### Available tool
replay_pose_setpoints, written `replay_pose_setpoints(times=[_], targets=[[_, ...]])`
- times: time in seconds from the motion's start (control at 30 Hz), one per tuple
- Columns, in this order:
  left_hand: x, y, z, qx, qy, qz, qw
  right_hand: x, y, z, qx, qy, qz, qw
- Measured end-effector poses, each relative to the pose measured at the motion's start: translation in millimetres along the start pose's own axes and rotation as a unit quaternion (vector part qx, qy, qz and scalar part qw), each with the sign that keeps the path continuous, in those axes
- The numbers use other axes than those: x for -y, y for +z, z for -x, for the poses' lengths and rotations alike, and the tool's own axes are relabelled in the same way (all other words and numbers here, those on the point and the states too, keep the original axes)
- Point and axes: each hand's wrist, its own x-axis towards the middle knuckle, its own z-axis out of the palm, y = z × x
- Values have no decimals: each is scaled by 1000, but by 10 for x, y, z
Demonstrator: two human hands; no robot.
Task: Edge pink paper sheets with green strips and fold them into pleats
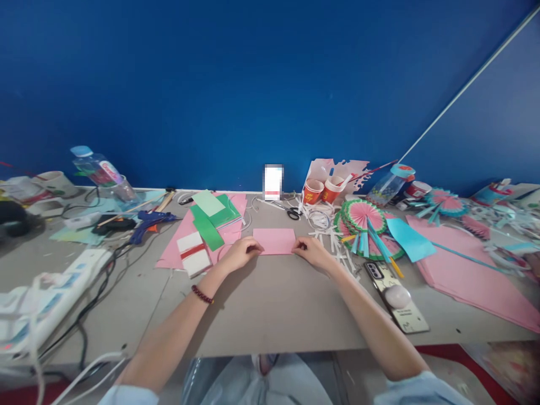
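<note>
A pink sheet of paper (275,241), folded to a wide rectangle, lies on the grey table (270,304) in front of me. My left hand (243,251) pinches its left lower corner, fingers curled together. At the right lower corner, my right hand (311,249) grips the same sheet between thumb and fingers. Left of my left hand is a white box with a red band (193,254), beside green paper (217,212) on a larger pink sheet (171,247). Black-handled scissors (292,213) lie beyond the folded paper.
Pink and green paper fans (363,218), a phone (399,298) and a stack of pink paper (468,270) are on the right. White paper strips (343,256) lie near my right hand. A blue glue gun (149,220) and a power strip (63,298) occupy the left.
</note>
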Motion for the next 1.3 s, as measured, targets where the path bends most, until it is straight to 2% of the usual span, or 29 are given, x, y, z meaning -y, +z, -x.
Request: replay_pose_setpoints(times=[0.3, 0.43, 0.6, 1.1, 1.3], targets=[[58, 31, -2, -5, -11, 1, 1000, 22, 45, 36, -8, -40, 32, 999], [12, -9, -15, -7, -45, 22, 999, -3, 74, 13, -20, -58, 76, 995], [-9, -43, -40, 13, -71, 66, 995, -18, 78, 10, -16, -49, 73, 996], [7, 6, -10, 4, -28, 14, 999, -44, 88, 14, -29, -53, 66, 996], [-51, 11, 32, 3, -3, -15, 1000, -44, 88, 14, -28, -57, 81, 995]])
